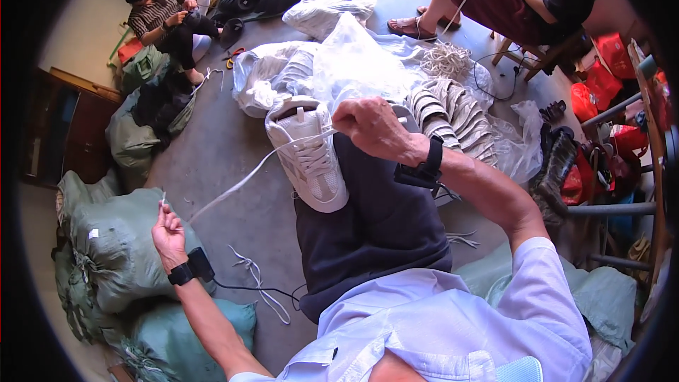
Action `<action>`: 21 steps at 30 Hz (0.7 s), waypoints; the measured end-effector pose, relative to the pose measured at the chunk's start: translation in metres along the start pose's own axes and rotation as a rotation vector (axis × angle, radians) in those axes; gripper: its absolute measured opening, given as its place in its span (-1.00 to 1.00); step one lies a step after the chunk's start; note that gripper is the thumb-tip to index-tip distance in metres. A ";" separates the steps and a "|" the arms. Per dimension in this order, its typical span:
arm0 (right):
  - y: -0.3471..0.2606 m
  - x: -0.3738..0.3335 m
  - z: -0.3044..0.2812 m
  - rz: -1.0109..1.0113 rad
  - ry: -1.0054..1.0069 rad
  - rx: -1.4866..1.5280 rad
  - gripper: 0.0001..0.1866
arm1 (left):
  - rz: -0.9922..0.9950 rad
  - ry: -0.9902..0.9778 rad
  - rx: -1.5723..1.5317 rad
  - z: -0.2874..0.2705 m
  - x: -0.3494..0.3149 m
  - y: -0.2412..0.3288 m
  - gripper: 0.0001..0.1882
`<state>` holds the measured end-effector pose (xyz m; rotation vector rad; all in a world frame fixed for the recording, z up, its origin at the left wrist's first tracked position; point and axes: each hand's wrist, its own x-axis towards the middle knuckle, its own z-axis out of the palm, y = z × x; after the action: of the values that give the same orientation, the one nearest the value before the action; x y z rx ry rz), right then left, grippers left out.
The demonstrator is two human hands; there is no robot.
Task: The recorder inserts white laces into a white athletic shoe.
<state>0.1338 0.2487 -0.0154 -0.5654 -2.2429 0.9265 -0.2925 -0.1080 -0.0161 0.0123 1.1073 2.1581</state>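
Resting on the person's lap, white shoe (309,152) looked light and soft-sided. Left hand (167,232) pinched the lace (233,187) end, pulled taut; right hand (371,126) fingers closed on the lace at the eyelets. Lace appeared thin, limp, best held near its tip.

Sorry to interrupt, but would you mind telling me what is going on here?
A person is lacing a white shoe resting on their lap. The right hand pinches the white lace at the shoe, while the left hand pulls its far end out taut to the side. Two other people sit on the far side of the floor, with green sacks on the left.
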 end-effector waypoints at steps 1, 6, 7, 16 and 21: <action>-0.002 -0.001 0.002 -0.027 -0.003 -0.040 -0.92 | -0.027 -0.010 0.064 0.007 -0.003 -0.008 -0.75; 0.005 -0.004 0.012 -0.147 0.006 -0.102 -0.93 | -0.090 0.093 0.263 0.061 -0.005 -0.066 -0.73; 0.006 -0.004 0.011 -0.135 0.005 -0.106 -0.94 | -0.090 0.095 0.260 0.069 -0.007 -0.076 -0.73; 0.006 0.008 0.005 -0.075 -0.172 -0.074 -0.87 | -0.106 -0.178 0.679 0.136 -0.029 -0.146 -0.78; -0.004 0.025 0.001 0.218 -0.341 0.142 -0.82 | 0.070 -0.284 0.894 0.176 -0.054 -0.169 -0.78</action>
<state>0.1149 0.2603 -0.0031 -0.6342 -2.4184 1.3696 -0.0999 0.0510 -0.0097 0.7382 1.8006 1.4828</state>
